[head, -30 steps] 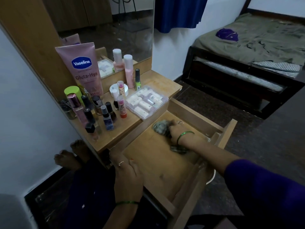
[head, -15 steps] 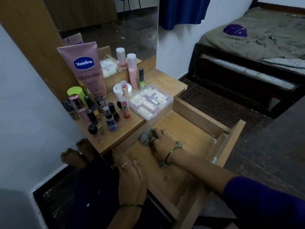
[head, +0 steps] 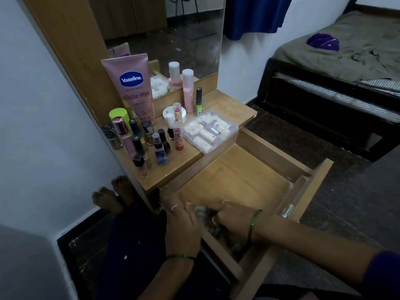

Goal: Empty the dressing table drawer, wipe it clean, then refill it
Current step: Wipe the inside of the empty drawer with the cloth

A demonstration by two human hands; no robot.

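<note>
The wooden drawer (head: 242,178) of the dressing table stands pulled out, its floor bare. My right hand (head: 233,217) presses a dark grey cloth (head: 218,232) into the drawer's near left corner; the hand hides most of the cloth. My left hand (head: 181,224) rests flat on the drawer's near left side wall, fingers spread over the edge. The drawer's contents stand on the tabletop (head: 179,167): a pink Vaseline tube (head: 132,87), several nail polish bottles (head: 160,150), lip balms (head: 178,135) and a clear plastic box (head: 211,131) of small tubes.
A mirror (head: 173,35) rises behind the tabletop. My bare feet (head: 112,195) lie on the floor left of the table, against a white wall. A dark-framed bed (head: 337,68) stands at the right, with dark floor between it and the drawer front (head: 311,191).
My right hand has dragged the cloth from the drawer's far middle toward me, to the near left corner. My left hand has stayed on the side wall.
</note>
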